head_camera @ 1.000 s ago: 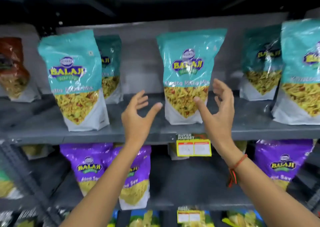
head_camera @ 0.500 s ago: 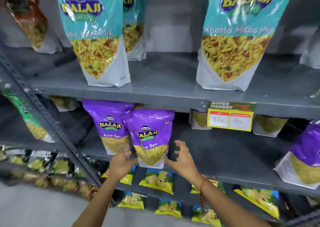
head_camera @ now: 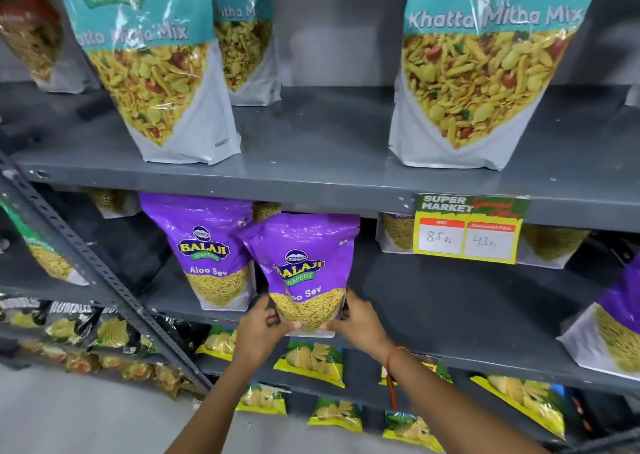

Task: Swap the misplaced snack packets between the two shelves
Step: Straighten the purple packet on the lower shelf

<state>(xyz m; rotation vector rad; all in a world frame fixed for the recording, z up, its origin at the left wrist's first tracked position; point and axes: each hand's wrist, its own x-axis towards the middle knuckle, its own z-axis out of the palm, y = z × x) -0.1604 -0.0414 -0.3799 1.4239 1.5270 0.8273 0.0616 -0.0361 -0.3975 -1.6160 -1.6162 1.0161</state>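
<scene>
The teal Khatta Mitha Mix packets [head_camera: 485, 69] on the upper shelf [head_camera: 311, 180] are cut off at the top edge, and the packs behind the price tag [head_camera: 469, 228] are largely hidden. A dark reddish packet [head_camera: 27, 27] at far left is too blurred to read. The shelving is grey metal with a perforated diagonal brace [head_camera: 86, 266]; pale floor shows below. On the lower shelf [head_camera: 450, 301], the purple Aloo Sev packet [head_camera: 304, 266] stands upright, long axis vertical, label facing the camera, possibly lifted slightly off the shelf. The left hand [head_camera: 265, 325] and right hand [head_camera: 356, 322] clasp its bottom corners.
</scene>
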